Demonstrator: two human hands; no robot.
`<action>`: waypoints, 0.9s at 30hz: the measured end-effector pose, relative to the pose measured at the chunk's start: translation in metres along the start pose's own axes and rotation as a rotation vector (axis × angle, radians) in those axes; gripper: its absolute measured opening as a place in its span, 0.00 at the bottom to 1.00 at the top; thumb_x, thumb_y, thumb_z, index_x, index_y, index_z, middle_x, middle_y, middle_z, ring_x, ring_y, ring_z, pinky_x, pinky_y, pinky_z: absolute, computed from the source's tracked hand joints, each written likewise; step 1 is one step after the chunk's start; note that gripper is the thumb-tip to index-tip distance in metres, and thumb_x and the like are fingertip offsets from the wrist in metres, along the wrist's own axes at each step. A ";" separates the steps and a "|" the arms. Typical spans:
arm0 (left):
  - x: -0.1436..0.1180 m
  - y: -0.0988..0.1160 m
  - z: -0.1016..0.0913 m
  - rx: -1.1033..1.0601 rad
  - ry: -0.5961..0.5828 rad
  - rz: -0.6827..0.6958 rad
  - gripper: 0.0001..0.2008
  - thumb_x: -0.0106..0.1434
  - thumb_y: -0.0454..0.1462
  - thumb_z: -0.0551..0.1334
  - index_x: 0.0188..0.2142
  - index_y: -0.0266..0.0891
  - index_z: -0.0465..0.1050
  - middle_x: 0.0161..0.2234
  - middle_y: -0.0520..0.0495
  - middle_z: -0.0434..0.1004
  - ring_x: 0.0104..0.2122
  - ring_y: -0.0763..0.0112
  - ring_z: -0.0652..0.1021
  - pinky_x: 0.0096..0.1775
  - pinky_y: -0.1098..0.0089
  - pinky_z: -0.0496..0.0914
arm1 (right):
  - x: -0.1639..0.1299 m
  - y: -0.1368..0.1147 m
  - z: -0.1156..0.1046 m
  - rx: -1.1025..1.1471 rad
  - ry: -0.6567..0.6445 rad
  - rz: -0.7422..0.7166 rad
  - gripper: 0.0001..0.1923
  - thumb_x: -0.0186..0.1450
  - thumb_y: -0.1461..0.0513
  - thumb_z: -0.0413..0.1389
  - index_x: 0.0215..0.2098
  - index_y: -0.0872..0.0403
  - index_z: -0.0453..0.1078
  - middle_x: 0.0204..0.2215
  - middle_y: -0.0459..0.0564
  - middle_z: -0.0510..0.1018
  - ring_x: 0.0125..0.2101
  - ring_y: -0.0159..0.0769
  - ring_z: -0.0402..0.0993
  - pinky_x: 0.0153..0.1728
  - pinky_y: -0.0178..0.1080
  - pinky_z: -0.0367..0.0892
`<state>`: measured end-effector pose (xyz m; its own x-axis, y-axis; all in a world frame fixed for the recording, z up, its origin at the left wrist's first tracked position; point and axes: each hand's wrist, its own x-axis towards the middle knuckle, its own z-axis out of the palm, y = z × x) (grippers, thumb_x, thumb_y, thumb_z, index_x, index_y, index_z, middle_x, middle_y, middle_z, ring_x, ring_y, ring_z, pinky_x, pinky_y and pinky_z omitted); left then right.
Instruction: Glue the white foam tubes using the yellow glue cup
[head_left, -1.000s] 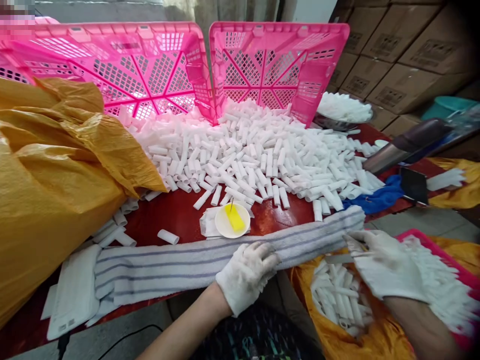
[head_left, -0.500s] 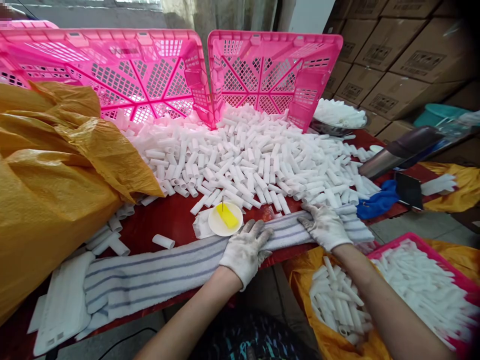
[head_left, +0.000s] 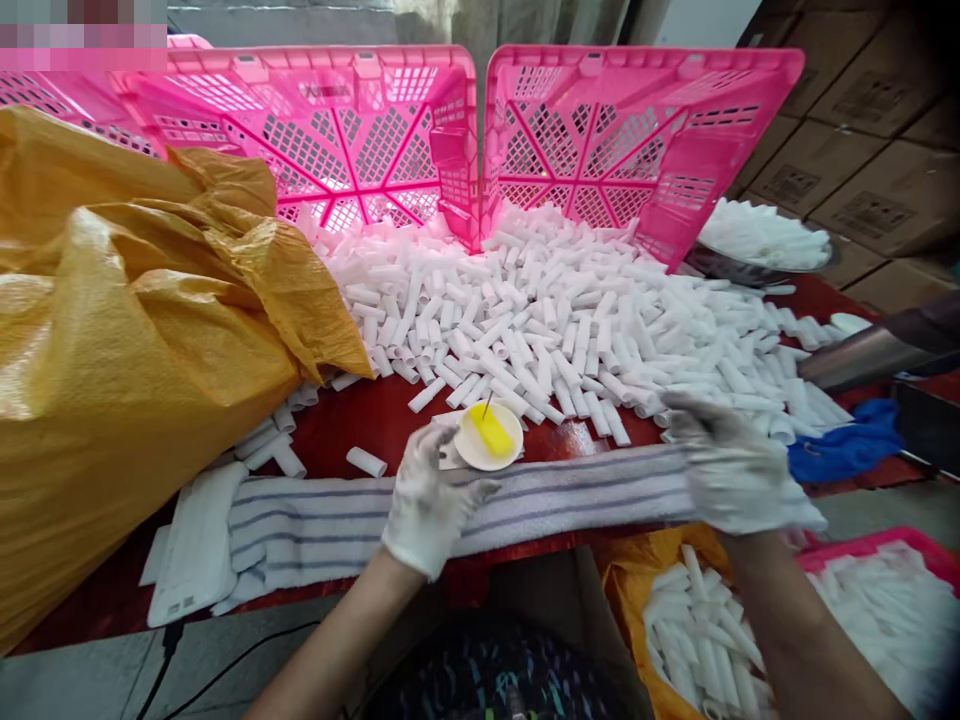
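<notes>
Red table (head_left: 360,425): both gloved hands (left hand (head_left: 425,497), right hand (head_left: 726,465)) spread open, resting on striped towel (head_left: 570,490).

Bright, even light, backlit pink crates (head_left: 480,130) glowing; edges bend and darken, hands motion-blurred.

Bare red table (head_left: 360,430) strip passable; tube pile (head_left: 570,310) behind, yellow sack (head_left: 127,340) blocks left.

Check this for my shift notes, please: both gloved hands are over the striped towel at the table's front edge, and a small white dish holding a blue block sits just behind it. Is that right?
One detail is off. In the head view the block in the small white dish is yellow, not blue. The rest holds: the gloved left hand and right hand are over the striped towel at the table's front edge.
</notes>
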<state>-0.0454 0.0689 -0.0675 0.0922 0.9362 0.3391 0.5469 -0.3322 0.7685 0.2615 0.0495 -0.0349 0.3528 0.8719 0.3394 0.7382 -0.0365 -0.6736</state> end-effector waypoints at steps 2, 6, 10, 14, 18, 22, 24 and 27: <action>0.019 -0.013 0.004 0.062 -0.049 -0.109 0.50 0.37 0.48 0.74 0.58 0.38 0.57 0.54 0.34 0.63 0.50 0.51 0.71 0.50 0.55 0.69 | 0.005 -0.051 0.033 0.144 -0.172 -0.037 0.28 0.60 0.47 0.56 0.54 0.49 0.66 0.32 0.49 0.73 0.31 0.37 0.71 0.33 0.39 0.68; 0.041 -0.025 0.014 0.157 -0.249 -0.116 0.58 0.29 0.52 0.75 0.60 0.37 0.57 0.54 0.33 0.64 0.52 0.41 0.67 0.52 0.50 0.64 | 0.012 -0.110 0.098 0.423 -0.446 0.012 0.27 0.58 0.45 0.56 0.47 0.55 0.70 0.25 0.46 0.70 0.25 0.30 0.66 0.26 0.33 0.65; 0.043 -0.026 0.013 0.248 -0.347 -0.112 0.56 0.31 0.55 0.73 0.59 0.41 0.60 0.54 0.36 0.64 0.51 0.43 0.68 0.51 0.52 0.64 | 0.017 -0.113 0.122 0.392 -0.445 0.041 0.21 0.63 0.48 0.49 0.37 0.56 0.69 0.24 0.47 0.71 0.24 0.30 0.66 0.27 0.33 0.64; 0.042 -0.027 0.013 0.268 -0.350 -0.106 0.54 0.33 0.54 0.72 0.60 0.45 0.59 0.55 0.39 0.63 0.50 0.47 0.68 0.52 0.56 0.64 | 0.017 -0.112 0.120 0.258 -0.447 -0.011 0.21 0.61 0.50 0.53 0.45 0.56 0.68 0.26 0.48 0.72 0.25 0.31 0.67 0.28 0.34 0.65; 0.041 -0.029 0.014 0.255 -0.345 -0.122 0.52 0.33 0.57 0.70 0.58 0.46 0.61 0.53 0.41 0.64 0.49 0.49 0.68 0.51 0.56 0.64 | 0.016 -0.111 0.126 0.270 -0.487 -0.099 0.17 0.64 0.49 0.50 0.37 0.53 0.70 0.30 0.49 0.74 0.30 0.32 0.69 0.32 0.34 0.66; 0.042 -0.027 0.013 0.246 -0.358 -0.161 0.52 0.33 0.61 0.68 0.58 0.48 0.60 0.54 0.44 0.64 0.49 0.51 0.68 0.51 0.56 0.65 | 0.018 -0.101 0.137 0.465 -0.532 0.122 0.20 0.62 0.45 0.52 0.33 0.54 0.67 0.22 0.46 0.71 0.21 0.27 0.65 0.22 0.30 0.63; 0.043 -0.025 0.011 0.255 -0.377 -0.176 0.52 0.32 0.61 0.68 0.57 0.49 0.60 0.54 0.45 0.64 0.49 0.52 0.68 0.52 0.58 0.65 | 0.020 -0.095 0.138 0.618 -0.502 0.316 0.22 0.58 0.44 0.55 0.31 0.55 0.66 0.19 0.44 0.69 0.17 0.25 0.62 0.16 0.28 0.59; 0.045 -0.022 0.008 0.252 -0.399 -0.194 0.51 0.33 0.62 0.67 0.57 0.50 0.60 0.54 0.46 0.64 0.50 0.53 0.68 0.52 0.59 0.64 | 0.022 -0.088 0.135 0.783 -0.443 0.543 0.22 0.54 0.47 0.60 0.30 0.57 0.67 0.17 0.45 0.70 0.14 0.24 0.61 0.14 0.28 0.57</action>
<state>-0.0470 0.1192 -0.0735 0.2533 0.9650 -0.0683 0.7647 -0.1565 0.6251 0.1267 0.1379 -0.0564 0.1663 0.9394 -0.2997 -0.0904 -0.2881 -0.9533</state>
